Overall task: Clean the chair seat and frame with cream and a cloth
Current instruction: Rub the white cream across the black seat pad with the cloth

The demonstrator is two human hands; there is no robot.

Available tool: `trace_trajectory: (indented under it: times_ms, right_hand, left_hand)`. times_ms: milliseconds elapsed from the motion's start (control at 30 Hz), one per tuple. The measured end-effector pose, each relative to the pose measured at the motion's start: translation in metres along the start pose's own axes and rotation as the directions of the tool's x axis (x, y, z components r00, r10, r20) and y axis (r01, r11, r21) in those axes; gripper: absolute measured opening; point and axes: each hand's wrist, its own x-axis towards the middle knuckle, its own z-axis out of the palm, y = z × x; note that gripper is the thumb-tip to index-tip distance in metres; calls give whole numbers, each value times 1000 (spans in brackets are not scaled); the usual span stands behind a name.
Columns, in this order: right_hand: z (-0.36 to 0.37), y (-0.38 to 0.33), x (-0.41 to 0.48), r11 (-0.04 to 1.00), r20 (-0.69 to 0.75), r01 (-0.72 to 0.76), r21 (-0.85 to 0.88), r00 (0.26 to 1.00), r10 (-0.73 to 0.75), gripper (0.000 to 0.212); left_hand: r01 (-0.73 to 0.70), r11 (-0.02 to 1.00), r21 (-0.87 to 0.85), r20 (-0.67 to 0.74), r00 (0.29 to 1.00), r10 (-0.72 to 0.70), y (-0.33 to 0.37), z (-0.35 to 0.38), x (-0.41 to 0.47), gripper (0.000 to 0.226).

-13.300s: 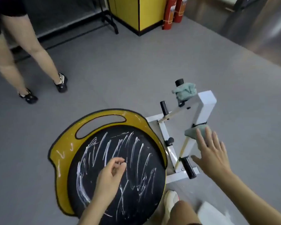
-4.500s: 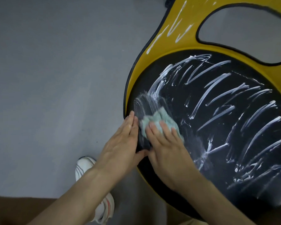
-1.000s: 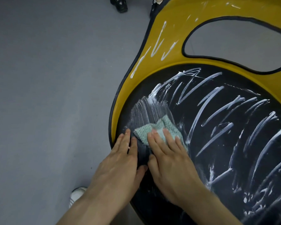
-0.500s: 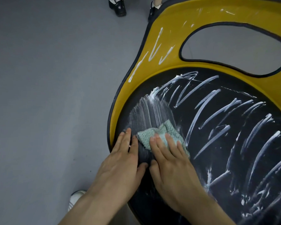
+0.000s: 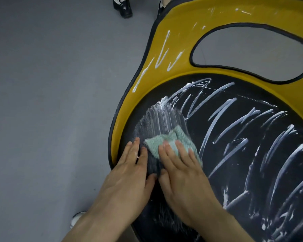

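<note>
The cloth [image 5: 171, 142] lies on the seat [image 5: 252, 163] under the straight fingers [image 5: 181, 151] of the right hand [image 5: 185, 177], which press it flat. The left hand [image 5: 129, 179] rests flat just beside them, holding nothing. It seems best to press evenly, sweeping overlapping strokes into the cream [image 5: 215, 119] ahead and right of the fingers.

The round black seat pad [image 5: 252, 172] carries white streaked cream [image 5: 215, 123]; its plastic frame [image 5: 173, 41] is yellow, edged black; the knitted cloth [image 5: 171, 138] is pale green.
</note>
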Motion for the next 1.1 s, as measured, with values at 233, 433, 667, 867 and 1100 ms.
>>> trace_trajectory:
  times_ms: [233,433,667,867,1100]
  right_hand:
    - [-19,17,120,998,-20,-59,-26,998,58,71]
    - [-9,6,52,999,-54,-41,-4,998,41,66]
    - [-15,18,67,1000,1,-13,-8,1000,13,67]
    - [-28,29,136,996,15,-54,-71,998,55,66]
    - [5,5,-33,993,61,110,-28,992,-109,68]
  left_hand:
    - [-12,999,32,-5,1000,12,3,0,6,78]
    - [-4,1000,31,20,1000,4,5,-7,12,76]
    - [-42,999,26,5,999,42,4,-10,23,75]
    - [-52,997,48,-14,999,53,-2,-2,5,72]
    - [-97,995,21,-33,995,98,-15,9,-7,66]
